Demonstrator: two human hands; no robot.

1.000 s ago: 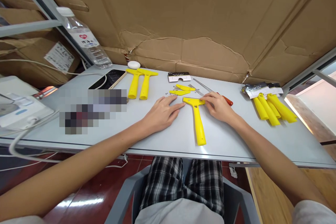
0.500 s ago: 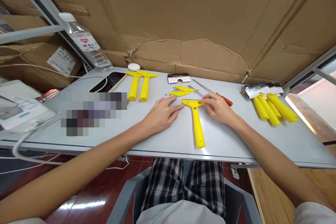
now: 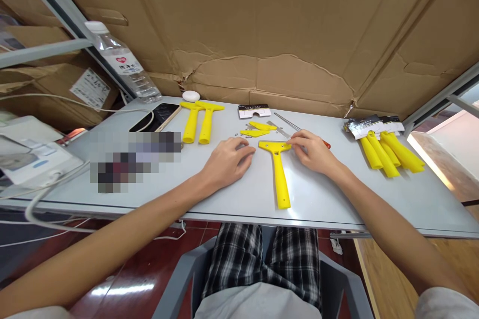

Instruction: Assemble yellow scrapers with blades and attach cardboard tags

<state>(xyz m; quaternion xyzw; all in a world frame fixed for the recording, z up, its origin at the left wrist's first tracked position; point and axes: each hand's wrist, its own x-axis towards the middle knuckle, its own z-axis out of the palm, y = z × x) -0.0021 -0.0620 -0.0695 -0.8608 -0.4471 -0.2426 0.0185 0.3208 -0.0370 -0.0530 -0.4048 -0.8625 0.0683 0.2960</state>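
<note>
A yellow scraper lies flat in front of me, its wide head away from me and its handle toward the table's front edge. My right hand pinches the right end of the head between thumb and fingertips. Left of the head, my left hand rests on the table with loosely bent fingers, apart from the scraper and holding nothing. Just beyond lie two yellow cover plates, several tiny screws and thin metal blades. A screwdriver lies behind my right hand, which partly hides its red handle.
Two yellow scrapers lie at the back left, by a white oval object. A card package is behind the plates. Several packaged scrapers lie right. A phone, bottle and white device are left.
My left hand has drawn back slightly to the left, off the scraper head, its fingers bending more. My right hand stays at the head's right end.
</note>
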